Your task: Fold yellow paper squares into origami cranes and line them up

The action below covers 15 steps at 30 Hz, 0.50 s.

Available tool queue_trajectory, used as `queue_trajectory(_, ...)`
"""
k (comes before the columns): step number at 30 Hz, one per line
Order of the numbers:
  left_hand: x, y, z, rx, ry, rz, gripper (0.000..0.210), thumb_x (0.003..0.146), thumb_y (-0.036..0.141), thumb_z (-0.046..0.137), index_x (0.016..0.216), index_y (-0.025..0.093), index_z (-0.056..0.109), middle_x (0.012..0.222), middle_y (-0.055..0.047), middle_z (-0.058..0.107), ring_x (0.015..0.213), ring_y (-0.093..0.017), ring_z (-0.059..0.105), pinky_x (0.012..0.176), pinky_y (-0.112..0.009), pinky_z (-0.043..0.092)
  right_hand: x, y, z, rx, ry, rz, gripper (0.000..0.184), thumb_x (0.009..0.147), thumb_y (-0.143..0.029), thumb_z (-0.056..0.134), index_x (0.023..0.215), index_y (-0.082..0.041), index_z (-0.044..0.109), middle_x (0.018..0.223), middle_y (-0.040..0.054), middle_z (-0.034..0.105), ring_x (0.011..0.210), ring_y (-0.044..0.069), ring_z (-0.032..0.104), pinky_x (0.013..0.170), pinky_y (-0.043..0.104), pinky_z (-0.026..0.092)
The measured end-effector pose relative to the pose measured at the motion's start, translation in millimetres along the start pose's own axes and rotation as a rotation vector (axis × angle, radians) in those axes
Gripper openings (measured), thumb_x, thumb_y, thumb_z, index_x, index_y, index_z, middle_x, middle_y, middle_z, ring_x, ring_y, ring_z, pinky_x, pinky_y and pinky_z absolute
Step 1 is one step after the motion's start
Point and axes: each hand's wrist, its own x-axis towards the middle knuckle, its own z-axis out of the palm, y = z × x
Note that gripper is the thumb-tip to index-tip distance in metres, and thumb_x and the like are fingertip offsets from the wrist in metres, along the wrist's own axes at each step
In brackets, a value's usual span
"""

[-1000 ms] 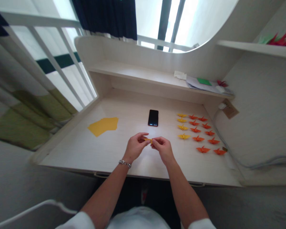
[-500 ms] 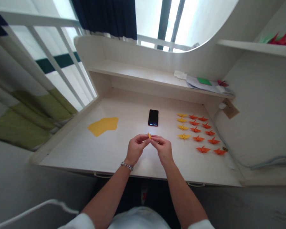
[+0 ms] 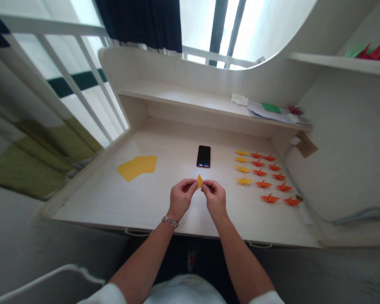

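Note:
A small folded piece of yellow origami paper point(image 3: 199, 181) is held upright between my two hands, above the front middle of the desk. My left hand point(image 3: 180, 197) pinches its left side between thumb and fingertips; a chain bracelet circles that wrist. On the other side, my right hand point(image 3: 215, 198) pinches the paper's right edge the same way. Just beyond the hands lies a black phone point(image 3: 204, 156). Flat yellow paper sheets point(image 3: 137, 166) overlap to the left. Yellow paper cranes point(image 3: 244, 181) and orange paper cranes point(image 3: 264, 184) stand in rows to the right.
A raised shelf point(image 3: 183, 97) runs along the back of the white desk point(image 3: 171, 135), bearing papers point(image 3: 262, 110) and a green sheet point(image 3: 271, 108). A grey cable point(image 3: 304, 198) hangs along the right wall. White railing point(image 3: 72, 84) and a curtain point(image 3: 41, 139) border the left side.
The folded paper now shows a wider face and stands more upright between the fingertips. My right hand has shifted slightly left and downward; the fingers of both hands have moved a little apart.

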Motion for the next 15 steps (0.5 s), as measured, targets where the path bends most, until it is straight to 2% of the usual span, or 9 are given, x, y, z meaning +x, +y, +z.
queue_trajectory(7,-1.4,-4.9,1.4,0.089,-0.006,0.080,0.019,0.077,0.030,0.068,0.090,0.016,0.068,0.086,-0.006,0.070,0.078,-0.018,0.065,0.073,-0.030,0.054,1.0,-8.1,3.0,-0.018,-0.020,0.021,0.022,0.070,-0.032,0.072,0.084,-0.016,0.068,0.080,0.0050,0.069,0.073,0.018,0.063,0.071,0.033,0.052)
queue_trajectory(15,-2.9,-0.3,2.0,0.025,-0.021,0.042,0.022,0.075,0.029,0.069,0.092,0.015,0.066,0.090,-0.007,0.070,0.083,-0.019,0.066,0.078,-0.033,0.054,0.4,-6.1,5.6,-0.084,0.028,-0.038,0.018,0.077,-0.032,0.065,0.085,-0.016,0.066,0.080,0.0047,0.068,0.073,0.017,0.062,0.069,0.031,0.051)
